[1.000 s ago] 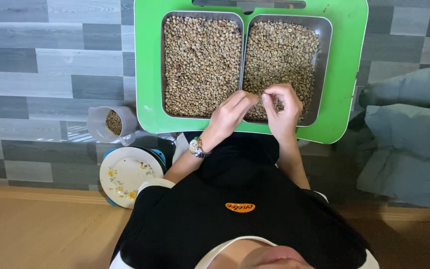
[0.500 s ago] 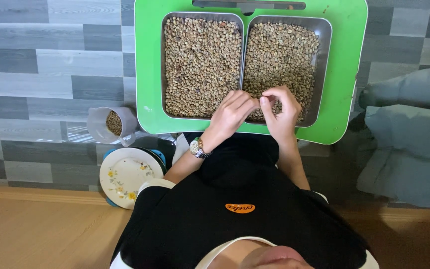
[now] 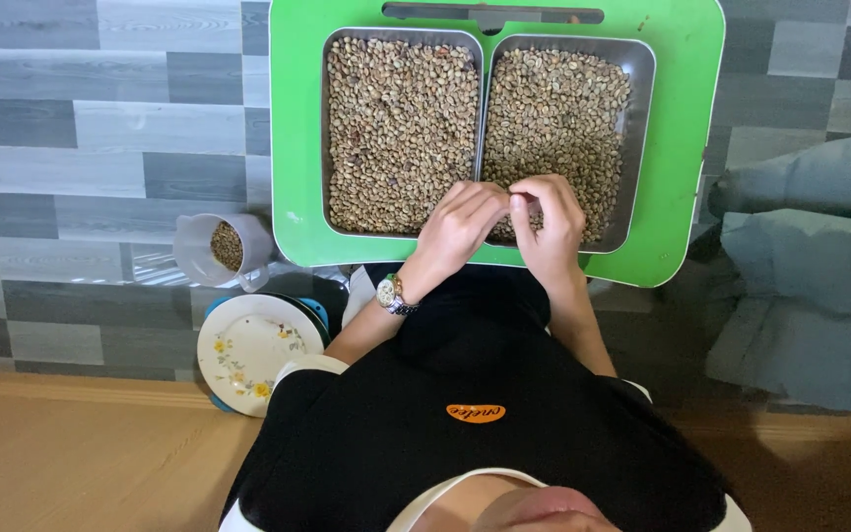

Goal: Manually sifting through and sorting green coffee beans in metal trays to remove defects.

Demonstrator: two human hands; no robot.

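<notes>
A green tray [image 3: 297, 148] holds two steel pans side by side, the left pan [image 3: 401, 128] and the right pan [image 3: 568, 118], both full of pale green coffee beans. My left hand [image 3: 460, 225], with a watch [image 3: 391, 294] on its wrist, rests curled over the near edge where the two pans meet. My right hand [image 3: 552, 219] sits beside it over the right pan, thumb and forefinger pinched together against the left fingertips. Anything held between the fingers is too small to see.
A clear plastic jug [image 3: 214, 248] with some beans in it stands left of the tray on the grey plank floor. A white flowered plate [image 3: 248, 353] on a blue dish lies by my left elbow. Grey cushions [image 3: 810, 266] lie to the right.
Both hands stay at the pans' near edge. The fingertips have drawn closer together at the divider.
</notes>
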